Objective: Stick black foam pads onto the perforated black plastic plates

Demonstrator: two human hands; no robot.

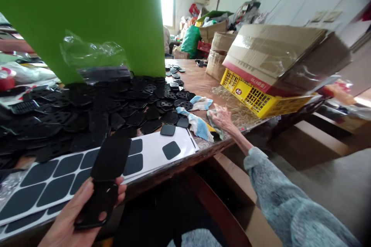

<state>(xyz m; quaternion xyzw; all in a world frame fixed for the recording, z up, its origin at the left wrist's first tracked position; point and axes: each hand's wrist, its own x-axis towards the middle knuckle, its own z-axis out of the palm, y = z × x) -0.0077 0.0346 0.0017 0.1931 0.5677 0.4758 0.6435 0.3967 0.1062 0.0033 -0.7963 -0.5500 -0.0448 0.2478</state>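
My left hand [79, 210] is closed around a black hinged flat piece [111, 158], holding it unfolded above the sticker sheets; its lower leaf has a round hole. My right hand [221, 117] reaches to the table's front edge, its fingers closed on a greyish-green cloth [219, 132]. Just left of it lie crumpled blue-and-white cloths [199, 125]. White sheets [158, 144] bearing dark rounded-square stickers [48, 171] lie along the front edge. One loose sticker [171, 150] sits on the white backing. Behind them spreads a heap of black plastic pieces [98, 104].
A green panel [116, 19] stands behind the heap, with a clear plastic bag [95, 56] against it. At right, a yellow crate [246, 94] carries a large cardboard box [278, 54]. Open cartons [228, 170] stand below the table edge.
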